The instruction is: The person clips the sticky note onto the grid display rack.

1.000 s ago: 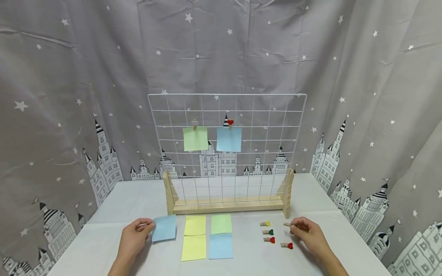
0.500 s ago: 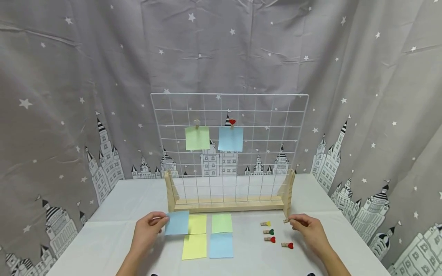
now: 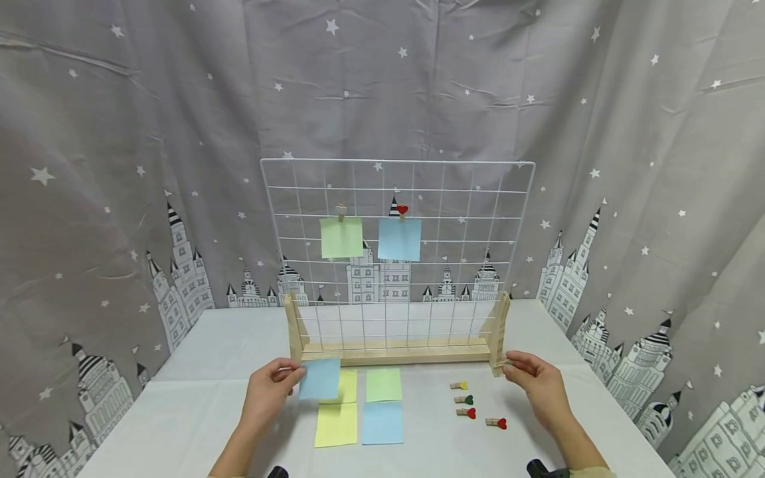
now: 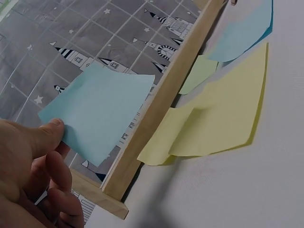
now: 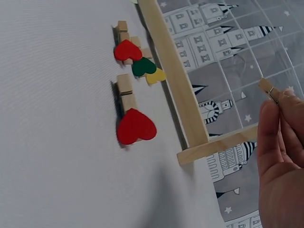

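My left hand pinches a blue sticky note by its left edge, held above the table and partly over a yellow note pile. In the left wrist view the thumb lies on a corner of that blue note. Between thumb and fingertips my right hand pinches a small wooden clothespin, near the right foot of the stand. Behind both hands stands a white wire grid in a wooden base. Clothespins hold a green note and a blue note on it.
On the table lie a green note pile and a blue note pile beside the yellow ones. Several heart clothespins lie at right, among them a yellow one, a green one and a red one.
My left hand has carried the blue note rightward and up, over the far yellow notes. My right hand, still pinching the clothespin, has risen slightly toward the stand's right foot.
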Action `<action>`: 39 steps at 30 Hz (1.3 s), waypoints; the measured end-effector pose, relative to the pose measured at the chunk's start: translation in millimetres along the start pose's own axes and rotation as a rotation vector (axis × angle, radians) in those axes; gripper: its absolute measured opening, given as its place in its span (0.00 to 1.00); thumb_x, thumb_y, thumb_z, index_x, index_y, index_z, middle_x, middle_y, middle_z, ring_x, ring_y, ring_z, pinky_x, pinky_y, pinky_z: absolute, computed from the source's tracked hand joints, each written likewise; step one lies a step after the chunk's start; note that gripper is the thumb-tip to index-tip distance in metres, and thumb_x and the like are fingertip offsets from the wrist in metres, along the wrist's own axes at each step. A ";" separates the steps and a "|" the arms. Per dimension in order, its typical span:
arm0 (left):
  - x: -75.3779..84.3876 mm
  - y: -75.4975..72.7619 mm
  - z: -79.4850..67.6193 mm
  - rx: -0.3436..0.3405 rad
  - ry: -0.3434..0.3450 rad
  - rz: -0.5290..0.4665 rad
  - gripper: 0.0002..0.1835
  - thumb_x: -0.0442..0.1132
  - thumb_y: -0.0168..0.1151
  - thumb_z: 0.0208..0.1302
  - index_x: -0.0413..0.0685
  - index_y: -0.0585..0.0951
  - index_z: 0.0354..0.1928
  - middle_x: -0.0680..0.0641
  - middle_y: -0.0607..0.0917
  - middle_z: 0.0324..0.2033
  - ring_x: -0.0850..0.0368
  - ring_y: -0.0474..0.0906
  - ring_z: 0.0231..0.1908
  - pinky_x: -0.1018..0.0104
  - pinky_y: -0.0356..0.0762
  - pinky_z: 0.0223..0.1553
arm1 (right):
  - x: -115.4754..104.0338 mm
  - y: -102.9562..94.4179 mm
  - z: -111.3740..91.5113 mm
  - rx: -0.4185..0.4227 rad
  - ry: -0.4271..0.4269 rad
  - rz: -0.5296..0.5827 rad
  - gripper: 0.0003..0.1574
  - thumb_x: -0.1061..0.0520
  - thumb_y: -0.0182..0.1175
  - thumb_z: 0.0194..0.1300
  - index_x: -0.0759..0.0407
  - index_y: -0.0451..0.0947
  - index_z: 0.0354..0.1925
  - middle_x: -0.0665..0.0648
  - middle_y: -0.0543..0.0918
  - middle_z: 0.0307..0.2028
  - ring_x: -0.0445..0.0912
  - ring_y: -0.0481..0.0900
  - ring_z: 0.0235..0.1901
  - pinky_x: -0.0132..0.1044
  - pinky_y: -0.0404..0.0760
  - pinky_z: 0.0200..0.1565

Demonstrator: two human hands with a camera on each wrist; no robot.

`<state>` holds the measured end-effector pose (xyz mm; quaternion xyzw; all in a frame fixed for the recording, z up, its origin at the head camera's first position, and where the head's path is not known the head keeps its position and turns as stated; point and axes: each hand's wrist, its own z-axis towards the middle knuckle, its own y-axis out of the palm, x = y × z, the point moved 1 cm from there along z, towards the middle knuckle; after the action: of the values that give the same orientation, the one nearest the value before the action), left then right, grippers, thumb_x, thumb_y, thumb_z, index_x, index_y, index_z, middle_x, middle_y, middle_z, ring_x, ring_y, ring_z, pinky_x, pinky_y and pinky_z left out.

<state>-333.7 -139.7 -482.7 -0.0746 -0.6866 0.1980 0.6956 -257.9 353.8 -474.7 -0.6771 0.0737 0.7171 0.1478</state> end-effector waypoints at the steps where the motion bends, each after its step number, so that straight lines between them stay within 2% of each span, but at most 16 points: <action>1: 1.2 0.3 0.2 -0.002 0.014 -0.007 0.08 0.38 0.69 0.68 0.42 0.85 0.46 0.50 0.90 0.33 0.57 0.78 0.31 0.68 0.74 0.30 | -1.2 -0.2 0.3 0.006 0.001 -0.019 0.29 0.65 0.66 0.69 0.76 0.73 0.64 0.53 0.89 0.45 0.34 0.86 0.41 0.29 0.85 0.47; 7: 10.5 2.1 1.7 -0.017 0.043 -0.029 0.09 0.37 0.69 0.68 0.42 0.85 0.47 0.50 0.91 0.35 0.55 0.81 0.34 0.68 0.77 0.32 | -11.7 -0.7 1.8 0.028 0.008 -0.095 0.26 0.61 0.67 0.69 0.71 0.77 0.62 0.54 0.88 0.49 0.33 0.84 0.43 0.25 0.83 0.48; 13: 19.2 7.0 3.5 -0.015 0.047 -0.019 0.15 0.41 0.69 0.69 0.43 0.86 0.54 0.46 0.91 0.42 0.57 0.81 0.37 0.66 0.80 0.35 | -24.8 1.0 4.6 0.028 -0.022 -0.085 0.27 0.60 0.64 0.73 0.70 0.75 0.66 0.60 0.85 0.58 0.29 0.82 0.45 0.24 0.82 0.49; 17: 23.5 11.8 3.1 -0.005 0.067 -0.011 0.14 0.42 0.69 0.69 0.44 0.88 0.53 0.44 0.90 0.46 0.57 0.81 0.38 0.68 0.79 0.36 | -31.6 3.4 7.1 0.043 -0.043 -0.062 0.28 0.64 0.63 0.72 0.70 0.74 0.67 0.53 0.86 0.52 0.31 0.81 0.45 0.23 0.82 0.49; 21: 30.3 18.1 2.7 -0.012 0.083 -0.029 0.14 0.43 0.69 0.69 0.45 0.88 0.52 0.43 0.90 0.46 0.57 0.81 0.38 0.66 0.81 0.37 | -36.3 5.4 8.7 0.056 -0.051 -0.059 0.26 0.67 0.63 0.71 0.72 0.74 0.64 0.45 0.84 0.45 0.33 0.80 0.43 0.23 0.81 0.48; 27: 46.1 26.3 2.8 -0.035 0.088 -0.059 0.15 0.44 0.69 0.69 0.46 0.88 0.52 0.44 0.89 0.49 0.57 0.81 0.40 0.60 0.83 0.43 | -45.5 5.4 10.6 0.019 -0.063 -0.041 0.24 0.64 0.60 0.74 0.72 0.73 0.64 0.45 0.86 0.47 0.31 0.82 0.46 0.24 0.82 0.51; 30: 53.4 27.0 4.9 -0.044 0.089 -0.069 0.14 0.45 0.69 0.69 0.47 0.88 0.52 0.44 0.88 0.50 0.54 0.82 0.45 0.64 0.82 0.43 | -51.4 5.9 11.6 0.004 -0.077 -0.011 0.25 0.63 0.60 0.75 0.71 0.72 0.66 0.41 0.87 0.47 0.30 0.83 0.47 0.26 0.82 0.52; 33: 60.2 25.7 7.1 -0.056 0.111 -0.083 0.15 0.46 0.69 0.69 0.48 0.88 0.52 0.45 0.88 0.50 0.54 0.82 0.47 0.69 0.81 0.42 | -58.8 6.5 12.6 0.006 -0.084 0.032 0.28 0.63 0.61 0.74 0.72 0.70 0.68 0.38 0.88 0.44 0.30 0.84 0.46 0.26 0.83 0.52; 39: 76.2 24.4 9.9 -0.081 0.171 -0.093 0.14 0.46 0.69 0.69 0.48 0.88 0.51 0.45 0.89 0.48 0.58 0.82 0.42 0.65 0.81 0.41 | -70.6 6.6 14.3 0.014 -0.111 0.043 0.29 0.62 0.64 0.72 0.74 0.72 0.65 0.36 0.88 0.39 0.31 0.85 0.44 0.26 0.83 0.51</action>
<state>-349.3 -90.3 -420.9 -0.0871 -0.6347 0.1304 0.7566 -270.8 344.1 -404.2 -0.6335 0.0848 0.7560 0.1411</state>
